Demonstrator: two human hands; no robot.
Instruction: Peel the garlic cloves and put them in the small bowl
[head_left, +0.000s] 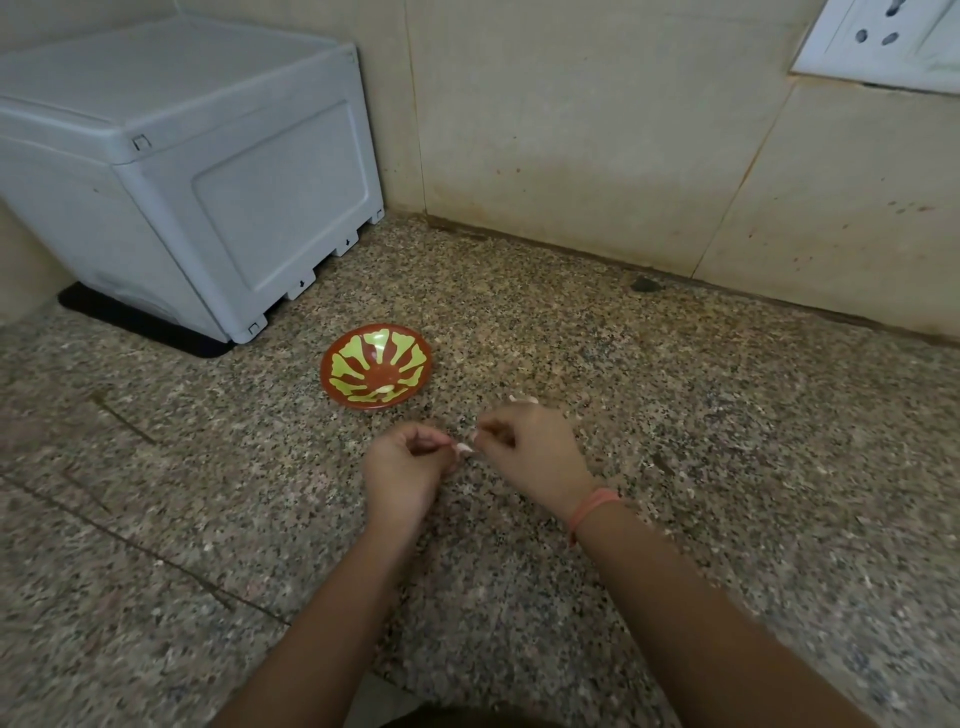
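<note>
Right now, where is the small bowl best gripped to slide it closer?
Probably pinch the near rim of the small bowl, coming from the person's side: it sits upright, the flared rim is bare, and the peeled clove lies low inside.

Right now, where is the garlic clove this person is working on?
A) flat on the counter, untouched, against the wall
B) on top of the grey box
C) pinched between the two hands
C: the left hand and the right hand both pinch the garlic clove by their fingertips, just above the counter and on the near side of the small bowl.
</note>
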